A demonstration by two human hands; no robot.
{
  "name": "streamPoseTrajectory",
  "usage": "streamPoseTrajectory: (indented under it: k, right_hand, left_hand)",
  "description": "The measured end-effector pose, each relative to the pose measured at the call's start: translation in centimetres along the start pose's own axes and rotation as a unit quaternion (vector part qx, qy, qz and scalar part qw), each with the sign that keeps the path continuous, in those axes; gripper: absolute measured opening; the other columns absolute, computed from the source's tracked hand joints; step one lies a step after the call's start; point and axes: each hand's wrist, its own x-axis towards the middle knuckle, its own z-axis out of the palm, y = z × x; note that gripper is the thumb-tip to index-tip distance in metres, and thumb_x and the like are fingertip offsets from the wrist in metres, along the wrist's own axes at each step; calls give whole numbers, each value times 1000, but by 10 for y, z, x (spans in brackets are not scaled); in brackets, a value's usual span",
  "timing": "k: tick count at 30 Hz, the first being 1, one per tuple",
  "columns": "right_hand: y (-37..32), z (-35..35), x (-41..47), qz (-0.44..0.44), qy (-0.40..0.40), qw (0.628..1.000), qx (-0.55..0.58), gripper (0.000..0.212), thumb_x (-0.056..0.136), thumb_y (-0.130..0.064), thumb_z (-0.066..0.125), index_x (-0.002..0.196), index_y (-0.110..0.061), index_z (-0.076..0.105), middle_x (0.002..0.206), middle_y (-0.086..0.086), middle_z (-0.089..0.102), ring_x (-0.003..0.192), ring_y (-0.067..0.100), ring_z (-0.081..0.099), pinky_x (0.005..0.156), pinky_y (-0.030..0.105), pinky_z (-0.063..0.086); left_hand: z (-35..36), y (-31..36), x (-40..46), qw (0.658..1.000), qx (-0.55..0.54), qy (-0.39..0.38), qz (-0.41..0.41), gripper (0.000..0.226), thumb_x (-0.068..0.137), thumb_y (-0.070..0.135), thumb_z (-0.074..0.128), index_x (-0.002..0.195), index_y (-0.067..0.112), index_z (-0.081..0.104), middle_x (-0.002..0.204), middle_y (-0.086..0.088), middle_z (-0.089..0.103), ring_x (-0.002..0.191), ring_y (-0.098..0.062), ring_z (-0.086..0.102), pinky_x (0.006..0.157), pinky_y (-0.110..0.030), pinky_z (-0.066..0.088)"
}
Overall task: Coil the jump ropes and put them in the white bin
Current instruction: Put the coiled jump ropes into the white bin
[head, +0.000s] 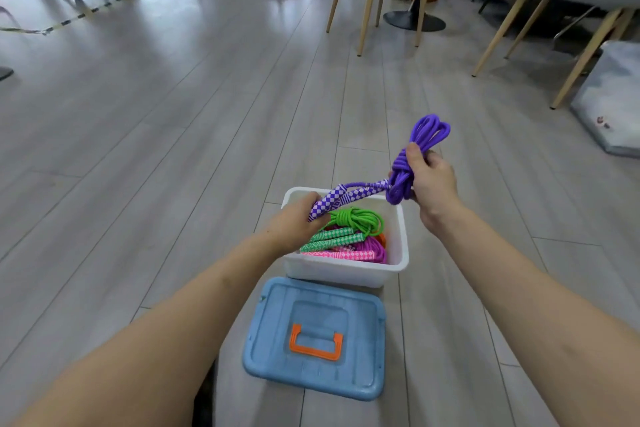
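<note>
The white bin (346, 274) stands on the floor in front of me. Inside lie a coiled green jump rope (353, 220) with green checked handles and a pink jump rope (349, 255); a bit of orange shows behind them. Above the bin's far rim I hold a purple jump rope (403, 173). My right hand (431, 180) grips its wound coil, whose loops stick up past my fingers. My left hand (298, 224) grips the purple checked handles over the bin's left side.
A blue lid (315, 336) with an orange handle lies flat on the floor just in front of the bin. Wooden-legged chairs and a round table base stand at the far right, office chair bases at the far left. A grey mat lies at right.
</note>
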Motion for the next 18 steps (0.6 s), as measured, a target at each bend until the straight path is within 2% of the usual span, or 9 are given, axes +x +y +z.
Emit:
streamPoseTrajectory:
  k: [3,6,9,12,14,16,18]
  right_hand:
    - [29,-14,0,4,4,997,-71,20,105,-29,57,92,-13,60,83,13,67,57,15,57,52,25,42]
    - [57,-24,-8,12,-2,990,-143,15,105,-26,57,96,-15,60,84,4,66,69,13,60,63,25,44]
    - [83,-27,-12,23,-19,984,-174,10,106,-23,55,103,-14,59,85,-1,65,75,14,61,64,22,45]
    - [100,-27,-14,15,-57,975,-213,7,104,-25,58,106,-19,62,92,3,68,86,23,64,77,35,49]
    - [107,-25,-14,-25,-90,954,-286,9,100,-24,61,108,-20,64,97,7,66,90,26,62,78,35,44]
    - [109,-18,-17,-78,-130,919,-364,23,97,-22,68,119,-18,66,106,6,63,96,22,58,81,30,40]
    - [110,-8,-22,-122,-161,882,-425,41,90,-23,76,129,-21,63,115,3,63,103,23,60,86,35,47]
  left_hand:
    - [7,-4,17,991,132,-26,19,39,99,48,60,124,21,50,109,-2,61,88,-23,59,72,-34,41]
    - [24,-10,25,964,250,-91,33,54,100,57,52,138,19,40,125,-11,54,106,-34,59,85,-42,44]
    - [37,-22,31,954,257,-146,39,60,104,45,50,150,13,29,134,-16,42,122,-38,50,99,-42,38]
    - [45,-32,34,940,284,-186,22,61,102,27,47,155,12,21,144,-19,33,134,-38,33,112,-45,26]
    - [49,-36,34,924,332,-188,8,55,101,25,44,154,20,29,145,-17,36,134,-38,32,111,-47,27]
    - [52,-40,33,919,347,-188,-10,49,102,23,42,151,25,41,144,-14,42,134,-38,33,111,-47,30]
    - [54,-45,31,934,335,-120,-20,47,101,20,46,147,25,50,140,-12,48,132,-37,37,107,-45,37]
